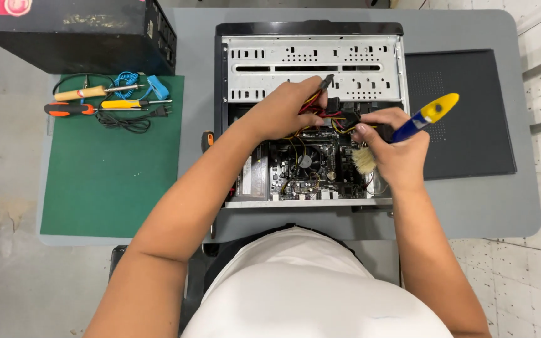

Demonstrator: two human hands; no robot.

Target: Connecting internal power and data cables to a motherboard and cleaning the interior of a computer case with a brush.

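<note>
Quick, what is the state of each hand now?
Left hand: closed on a bundle of cables.
Right hand: closed on a brush with a blue and yellow handle.

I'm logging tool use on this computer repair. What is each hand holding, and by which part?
Right hand: brush, gripped mid-handle, bristles down. Left hand: bundle of cables inside the computer case, gripped near their connectors.
</note>
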